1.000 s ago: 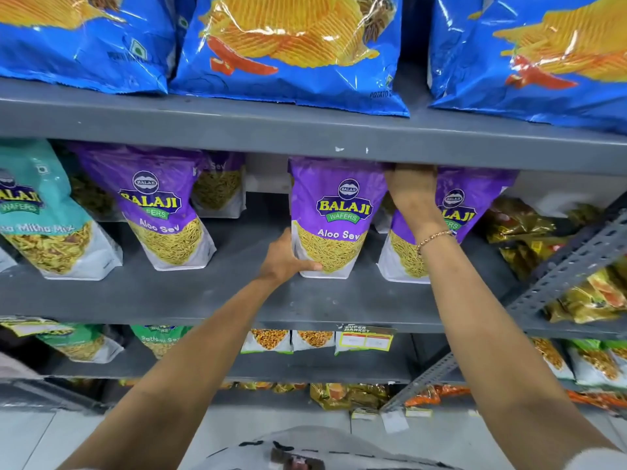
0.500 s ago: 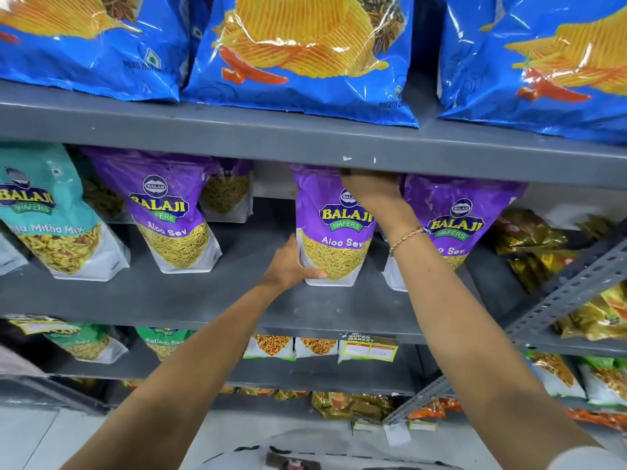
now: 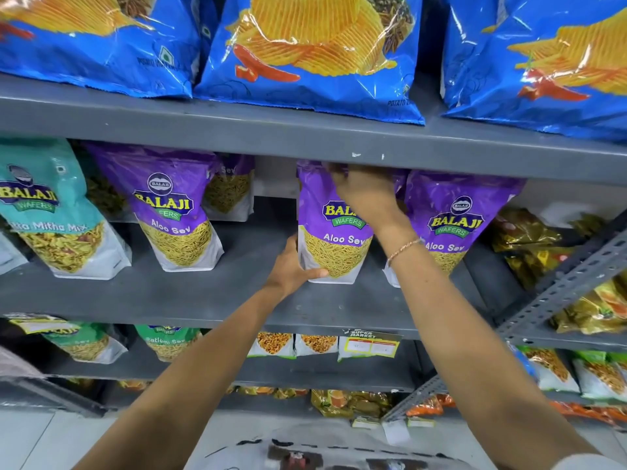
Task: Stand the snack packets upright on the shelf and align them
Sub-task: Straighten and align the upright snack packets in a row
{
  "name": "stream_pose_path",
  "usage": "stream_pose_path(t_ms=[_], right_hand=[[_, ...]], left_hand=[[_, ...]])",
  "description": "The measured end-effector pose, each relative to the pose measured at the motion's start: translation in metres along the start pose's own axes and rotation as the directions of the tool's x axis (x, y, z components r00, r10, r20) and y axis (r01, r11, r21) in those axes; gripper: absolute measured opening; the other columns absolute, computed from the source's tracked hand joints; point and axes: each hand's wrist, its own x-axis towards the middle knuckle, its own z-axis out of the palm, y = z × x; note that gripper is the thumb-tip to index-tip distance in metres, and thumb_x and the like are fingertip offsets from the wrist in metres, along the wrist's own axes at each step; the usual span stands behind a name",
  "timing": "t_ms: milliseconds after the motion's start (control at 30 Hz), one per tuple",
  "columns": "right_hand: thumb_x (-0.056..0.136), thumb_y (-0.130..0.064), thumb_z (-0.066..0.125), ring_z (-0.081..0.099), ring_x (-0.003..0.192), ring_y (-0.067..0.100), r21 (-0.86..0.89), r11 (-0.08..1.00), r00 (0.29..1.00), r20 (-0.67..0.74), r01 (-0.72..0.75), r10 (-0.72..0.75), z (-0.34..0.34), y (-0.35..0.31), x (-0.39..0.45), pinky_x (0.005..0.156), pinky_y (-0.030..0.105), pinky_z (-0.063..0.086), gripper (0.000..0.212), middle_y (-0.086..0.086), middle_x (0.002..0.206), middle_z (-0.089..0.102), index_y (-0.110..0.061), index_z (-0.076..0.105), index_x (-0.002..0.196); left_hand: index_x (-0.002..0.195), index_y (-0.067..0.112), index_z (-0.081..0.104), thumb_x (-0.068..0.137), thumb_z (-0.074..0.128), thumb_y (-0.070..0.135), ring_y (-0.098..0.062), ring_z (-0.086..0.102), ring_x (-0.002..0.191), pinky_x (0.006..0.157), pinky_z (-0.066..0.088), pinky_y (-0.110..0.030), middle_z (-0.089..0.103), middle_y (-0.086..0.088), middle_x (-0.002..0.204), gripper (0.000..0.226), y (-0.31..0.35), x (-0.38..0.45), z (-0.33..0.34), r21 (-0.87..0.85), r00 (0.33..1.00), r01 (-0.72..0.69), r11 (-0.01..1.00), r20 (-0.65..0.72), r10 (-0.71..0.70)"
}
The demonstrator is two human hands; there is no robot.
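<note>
A purple Aloo Sev packet [image 3: 330,245] stands upright in the middle of the grey shelf [image 3: 203,296]. My left hand [image 3: 293,269] grips its lower left corner. My right hand [image 3: 364,195] holds its top edge, just under the shelf above. Another purple Aloo Sev packet [image 3: 454,222] stands close on its right, partly hidden by my right forearm. A third purple packet [image 3: 173,212] leans at the left, with one more [image 3: 230,195] behind it. A teal Mitha Mix packet [image 3: 51,212] leans at the far left.
Large blue wafer bags [image 3: 305,49] fill the shelf above. Gold-wrapped packets [image 3: 529,239] lie at the right beside a slanted metal bracket [image 3: 570,283]. Lower shelves hold green and white packets [image 3: 169,340] and a price tag [image 3: 371,346].
My right hand has moved left from the right-hand purple packet to the top of the middle packet. My left hand has stayed at its lower left corner.
</note>
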Motion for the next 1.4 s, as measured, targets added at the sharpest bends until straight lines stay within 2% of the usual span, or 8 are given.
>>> stream_pose_path(t_ms=[100,200,500,600,767,867,1033,1400], right_hand=[[0.082,-0.007,0.057,0.057,0.083,0.025,0.017,0.972,0.926,-0.309,0.235,-0.219,0.017,-0.013,-0.029,0.075,0.035,0.040,0.017,0.011,0.089,0.072,-0.012,0.068,0.094],[0.081,-0.004,0.052,0.051,0.084,0.019,0.177,0.913,0.927,-0.152,0.368,-0.344,0.054,-0.029,-0.069,0.076,0.033,0.036,0.020,0.004,0.093,0.070,-0.013,0.066,0.091],[0.083,0.001,0.057,0.067,0.079,0.023,0.533,0.842,0.980,0.197,-0.077,-0.035,0.148,-0.073,-0.095,0.073,0.027,0.051,0.015,0.009,0.090,0.072,-0.008,0.067,0.090],[0.086,-0.006,0.059,0.068,0.081,0.023,0.585,0.785,0.962,0.270,-0.203,0.048,0.167,-0.092,-0.087,0.071,0.018,0.047,0.013,0.012,0.091,0.073,-0.006,0.066,0.097],[0.083,-0.024,0.068,0.057,0.115,0.022,0.514,0.797,0.844,0.536,-0.316,-0.010,0.189,-0.104,-0.072,0.094,0.026,0.046,0.055,0.013,0.132,0.056,-0.006,0.046,0.130],[0.077,-0.028,0.075,0.048,0.126,0.020,0.534,0.766,0.782,0.620,-0.357,-0.068,0.198,-0.116,-0.068,0.104,0.037,0.042,0.073,0.008,0.140,0.049,-0.011,0.037,0.137],[0.073,-0.012,0.077,0.061,0.109,0.022,0.615,0.681,0.863,0.503,-0.398,0.051,0.208,-0.126,-0.064,0.096,0.043,0.050,0.053,0.011,0.120,0.065,-0.007,0.054,0.120],[0.076,-0.007,0.074,0.058,0.106,0.017,0.595,0.666,0.851,0.512,-0.451,0.119,0.178,-0.090,-0.075,0.090,0.026,0.047,0.048,0.013,0.119,0.063,-0.003,0.051,0.118]], left_hand=[[0.139,0.013,0.037,0.067,0.086,0.018,-0.002,0.053,0.105,0.080,0.043,-0.007,0.052,0.008,0.123,0.088,0.003,-0.015,-0.009,-0.068,0.995,-0.053,0.996,-0.088,0.047],[0.122,0.005,0.055,0.069,0.084,0.015,-0.007,0.059,0.091,0.074,0.048,-0.010,0.061,-0.003,0.109,0.061,-0.008,-0.035,-0.035,-0.054,0.972,-0.036,0.998,-0.236,0.023],[0.088,0.011,0.064,0.078,0.077,0.017,-0.010,0.064,0.071,0.080,0.051,-0.030,0.070,-0.010,0.084,0.017,-0.079,-0.089,-0.175,0.034,0.682,0.069,0.997,-0.731,-0.023],[0.125,0.000,0.048,0.069,0.083,0.009,-0.008,0.057,0.103,0.093,0.048,-0.035,0.054,-0.005,0.119,0.067,-0.092,-0.070,-0.204,-0.044,0.795,0.018,0.999,-0.606,-0.041],[0.149,0.015,0.012,0.041,0.088,0.049,-0.015,0.032,0.139,0.110,0.035,-0.034,0.027,-0.002,0.155,0.136,-0.094,-0.041,-0.230,-0.040,0.943,0.058,0.998,-0.325,-0.068],[0.149,0.019,0.012,0.042,0.089,0.039,-0.014,0.037,0.132,0.101,0.038,-0.030,0.033,0.002,0.149,0.133,-0.091,-0.032,-0.239,-0.111,0.960,0.070,0.991,-0.263,-0.097],[0.141,0.014,0.031,0.056,0.091,0.016,-0.016,0.050,0.116,0.097,0.045,-0.033,0.051,0.003,0.125,0.104,-0.089,-0.028,-0.240,-0.099,0.952,0.100,0.990,-0.279,-0.124],[0.135,0.023,0.040,0.047,0.090,0.041,-0.018,0.055,0.115,0.094,0.048,-0.035,0.057,0.001,0.130,0.103,-0.075,-0.028,-0.197,0.005,0.963,0.065,0.998,-0.263,-0.061]])
